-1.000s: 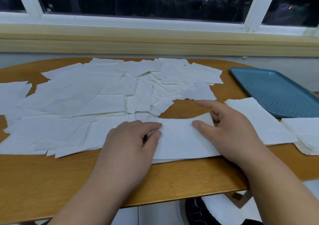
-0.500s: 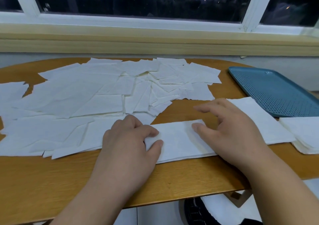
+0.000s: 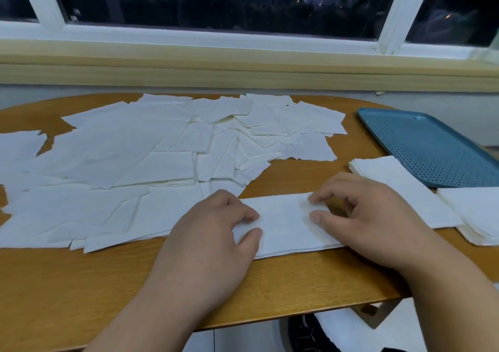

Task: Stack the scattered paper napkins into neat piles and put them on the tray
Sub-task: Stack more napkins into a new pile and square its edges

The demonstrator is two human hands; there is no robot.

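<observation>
The left grip (image 3: 213, 232) is curled, thumb and fingertips pinching the left end of a folded napkin (image 3: 283, 223). The right grip (image 3: 370, 216) is curled as well, its index tip and thumb pinching the right part of the same strip. Half a second ago the right fingers were straighter and further right; they have now drawn in to the left, so less paper shows between the two hands, while the left one has barely shifted. The folded napkin lies flat at the near edge of the wooden worktop (image 3: 81, 284). Left and far of it the scattered napkins (image 3: 135, 162) overlap in a wide loose spread, unchanged. Just right of the right hand lies a squared pile (image 3: 399, 187), and a second pile (image 3: 480, 216) lies at the right edge. The blue perforated tray (image 3: 432, 149) sits far right, its near rim just beside both piles.
</observation>
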